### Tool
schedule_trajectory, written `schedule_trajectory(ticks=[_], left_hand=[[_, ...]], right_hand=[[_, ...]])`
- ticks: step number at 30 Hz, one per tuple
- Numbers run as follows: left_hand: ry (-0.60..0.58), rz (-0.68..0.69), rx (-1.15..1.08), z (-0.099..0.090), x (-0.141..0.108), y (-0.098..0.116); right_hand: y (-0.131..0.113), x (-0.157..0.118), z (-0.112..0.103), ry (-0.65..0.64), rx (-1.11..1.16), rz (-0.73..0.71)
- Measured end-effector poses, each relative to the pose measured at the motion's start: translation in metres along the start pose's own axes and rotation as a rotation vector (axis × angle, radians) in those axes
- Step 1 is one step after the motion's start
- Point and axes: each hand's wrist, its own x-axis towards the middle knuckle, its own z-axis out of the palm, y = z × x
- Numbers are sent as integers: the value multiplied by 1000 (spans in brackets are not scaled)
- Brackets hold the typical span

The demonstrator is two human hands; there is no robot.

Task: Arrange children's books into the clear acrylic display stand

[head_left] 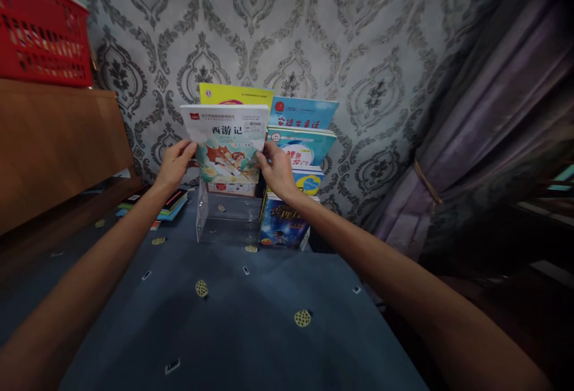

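Both hands grip a white picture-covered book (231, 143) upright, its cover towards me. My left hand (174, 164) pinches its left edge, and my right hand (278, 170) holds the right edge. The book is above the left section of a clear acrylic book rack (201, 217). Behind it a yellow book (260, 98) shows its top part. To the right, the rack's other section bears a light blue book (314, 110), a teal book (323, 143) and a dark blue book (284, 223) in front, partly covered by my right hand and forearm.
A small stack of books (173, 208) lies left of the rack on the blue patterned tablecloth (251, 313). A red plastic basket (45, 38) stands on a wooden cabinet (58, 146) at the left. Patterned wallpaper is behind; a tied purple curtain (417, 182) hangs at right.
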Motion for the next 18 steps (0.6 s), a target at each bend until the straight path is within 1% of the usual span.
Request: schedule_trajectory(ticks=[4, 10, 14, 18], left_hand=[[-5, 10, -10, -2, -2, 1], [11, 71, -8, -2, 7, 7], [-13, 69, -1, 0, 8, 2], [-43, 23, -21, 2, 4, -7]], right_hand=[[-3, -3, -3, -13, 30, -29], [-2, 4, -9, 28, 50, -104], [5, 2, -5, 31, 54, -103], [12, -4, -1, 16, 28, -80]])
